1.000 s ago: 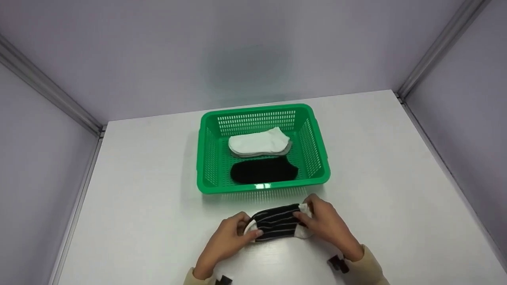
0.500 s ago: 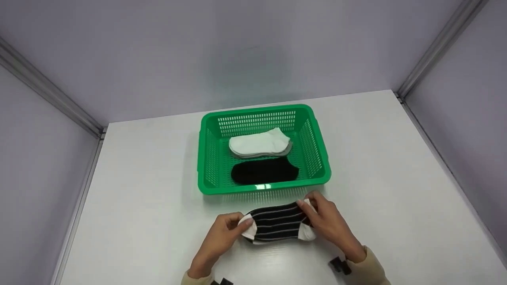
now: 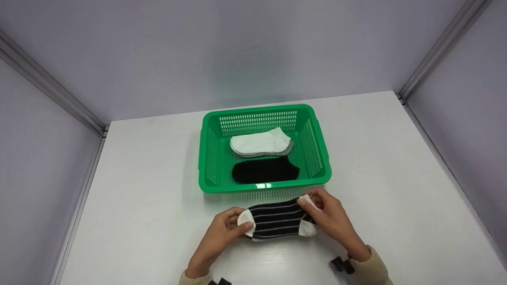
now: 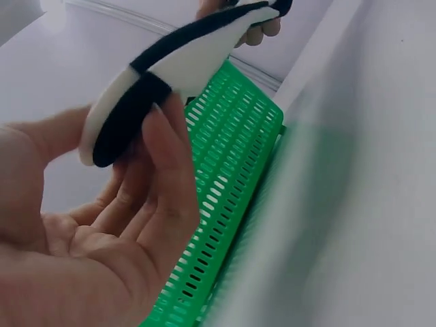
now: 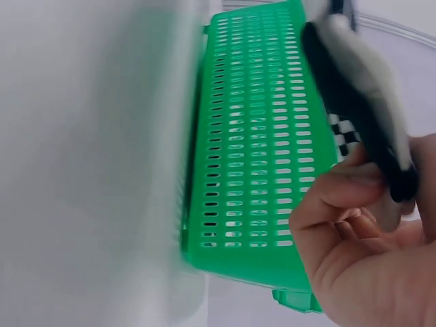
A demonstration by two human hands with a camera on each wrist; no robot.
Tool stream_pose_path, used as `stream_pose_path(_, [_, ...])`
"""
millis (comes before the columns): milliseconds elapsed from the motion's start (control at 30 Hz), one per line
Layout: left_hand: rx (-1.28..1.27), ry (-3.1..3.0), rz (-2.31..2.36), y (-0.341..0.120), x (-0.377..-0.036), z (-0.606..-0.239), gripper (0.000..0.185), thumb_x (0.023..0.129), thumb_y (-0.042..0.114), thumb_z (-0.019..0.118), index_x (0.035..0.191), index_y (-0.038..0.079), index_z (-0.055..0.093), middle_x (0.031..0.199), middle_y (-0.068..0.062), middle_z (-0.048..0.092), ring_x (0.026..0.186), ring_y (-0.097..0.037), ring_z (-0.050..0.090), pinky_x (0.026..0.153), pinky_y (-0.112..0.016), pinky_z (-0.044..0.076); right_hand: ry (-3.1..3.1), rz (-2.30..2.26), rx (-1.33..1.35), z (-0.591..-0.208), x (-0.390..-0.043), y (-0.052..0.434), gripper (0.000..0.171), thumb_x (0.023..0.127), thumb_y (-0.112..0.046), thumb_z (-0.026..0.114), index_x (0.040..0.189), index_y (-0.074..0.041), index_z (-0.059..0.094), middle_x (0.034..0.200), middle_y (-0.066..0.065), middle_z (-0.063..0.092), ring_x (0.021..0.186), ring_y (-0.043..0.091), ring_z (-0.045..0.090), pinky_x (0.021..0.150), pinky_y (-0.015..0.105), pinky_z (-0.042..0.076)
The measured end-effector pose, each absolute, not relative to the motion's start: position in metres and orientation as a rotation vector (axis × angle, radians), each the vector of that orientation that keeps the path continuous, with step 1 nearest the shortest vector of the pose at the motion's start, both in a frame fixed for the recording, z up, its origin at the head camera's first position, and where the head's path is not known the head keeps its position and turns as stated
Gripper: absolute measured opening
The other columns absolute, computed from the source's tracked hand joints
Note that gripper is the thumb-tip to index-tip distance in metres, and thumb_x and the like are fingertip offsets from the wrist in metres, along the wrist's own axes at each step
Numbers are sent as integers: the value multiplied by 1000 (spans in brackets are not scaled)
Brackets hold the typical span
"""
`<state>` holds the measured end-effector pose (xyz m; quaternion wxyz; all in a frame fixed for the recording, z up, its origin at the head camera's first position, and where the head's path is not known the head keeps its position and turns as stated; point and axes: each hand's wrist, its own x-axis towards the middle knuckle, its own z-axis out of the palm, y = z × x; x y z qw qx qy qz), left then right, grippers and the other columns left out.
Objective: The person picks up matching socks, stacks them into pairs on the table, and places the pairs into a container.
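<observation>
A pair of low socks [image 3: 277, 219] is stretched between the two hands in front of the basket, in the head view. The upper sock is black with thin white stripes and has a white toe and heel. In the left wrist view, the layer beneath [image 4: 194, 61] shows white with a black toe. My left hand [image 3: 220, 233] pinches the toe end between thumb and fingers. At the cuff end, my right hand [image 3: 330, 215] pinches the white cuff, thumb on top. Seen from the right wrist, the socks [image 5: 368, 88] hang edge-on, raised off the table.
Just beyond the hands stands a green plastic basket [image 3: 202, 158] with slotted walls. Inside it, white socks [image 3: 259, 142] lie over a grey layer, with black socks [image 3: 265, 170] nearer the front. The white table [image 3: 138, 178] is bounded by pale panels at the back and sides.
The left fingers have shifted outward along the toe end and the right hand has moved up to the cuff. The socks are now spread flatter and longer. The basket stays put.
</observation>
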<state>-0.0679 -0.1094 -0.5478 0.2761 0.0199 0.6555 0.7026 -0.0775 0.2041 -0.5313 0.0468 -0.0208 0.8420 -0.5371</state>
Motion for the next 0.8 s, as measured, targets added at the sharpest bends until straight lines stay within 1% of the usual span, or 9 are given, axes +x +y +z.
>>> stream_pose_path(133, [115,1946,1793,-109,-72,-536,44,96,26,78,128,-1,63,113,-11,75,96,-19,77,84,-45,64,2438,-1671,-98,-522,-78,209,40,97,-25,77,128,-3,63,93,5,71,79,7,62,74,22,51])
stream_pose_path(200, [141,2055,1742,-109,-75,-525,44,97,29,77,127,0,64,112,-13,74,95,-20,77,82,-47,65,2416,-1674,-130,-515,-79,211,44,97,-25,78,131,-3,62,93,6,69,77,7,60,72,22,50])
stream_pose_path(267, [173,2147,1710,-110,-80,-514,42,99,29,75,127,1,64,112,-15,74,93,-20,76,80,-48,64,2424,-1682,-165,-507,-79,212,44,96,-25,78,133,-6,63,88,3,65,72,5,54,68,23,45])
stream_pose_path(367, [227,2279,1679,-112,-88,-499,34,99,26,74,124,5,67,110,-14,74,88,-18,76,73,-39,64,2469,-1690,-190,-495,-84,213,43,95,-23,80,133,-10,65,83,0,59,67,4,43,65,25,38])
stream_pose_path(433, [263,2332,1682,-114,-94,-491,28,100,22,74,123,7,68,108,-14,74,85,-17,76,70,-34,64,2504,-1686,-204,-486,-89,212,44,94,-22,80,134,-10,66,83,0,61,67,4,43,65,25,38])
stream_pose_path(500, [281,2359,1691,-115,-100,-486,26,99,19,74,121,7,69,109,-14,75,86,-16,76,69,-28,62,2538,-1666,-197,-479,-94,211,46,93,-22,81,135,-9,66,86,1,67,69,5,49,66,24,41])
stream_pose_path(567, [291,2360,1702,-117,-107,-482,26,99,19,75,120,6,69,110,-15,75,88,-15,76,69,-27,62,2553,-1652,-196,-472,-100,210,48,93,-22,82,136,-8,66,90,3,73,72,6,57,69,23,46])
stream_pose_path(700, [285,2371,1714,-120,-126,-476,26,97,20,78,115,4,69,108,-14,76,84,-13,75,68,-26,59,2573,-1643,-190,-460,-115,208,40,91,-20,83,126,-4,70,94,6,75,77,9,64,70,21,51])
stream_pose_path(800, [282,2443,1681,-124,-144,-471,23,94,24,81,106,7,71,101,-11,78,78,-12,70,67,-25,55,2596,-1644,-198,-453,-129,206,27,92,-20,83,111,-4,72,94,5,71,77,10,61,70,20,51])
